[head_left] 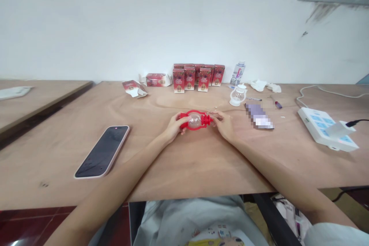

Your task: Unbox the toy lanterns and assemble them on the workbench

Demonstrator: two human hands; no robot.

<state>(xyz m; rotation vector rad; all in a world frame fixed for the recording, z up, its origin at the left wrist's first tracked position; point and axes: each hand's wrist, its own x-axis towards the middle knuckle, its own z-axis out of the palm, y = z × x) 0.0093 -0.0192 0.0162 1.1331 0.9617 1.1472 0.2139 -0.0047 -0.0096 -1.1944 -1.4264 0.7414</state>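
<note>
A small red toy lantern (195, 120) with a clear bulb-shaped body lies sideways between my two hands, just above the table. My left hand (175, 126) is closed around its red base. At the other end, the fingers of my right hand (222, 123) pinch the red top of the lantern. What lies under the right fingertips is too small to make out. A similar white lantern (238, 95) stands upright on the table, beyond my right hand.
Several red boxes (189, 78) stand by the wall, with opened boxes (155, 80) to their left. A bottle (237, 74), crumpled tissue (258, 85), a screwdriver (278, 104) and a power strip (325, 128) are on the right. A phone (103, 152) lies left of my left forearm.
</note>
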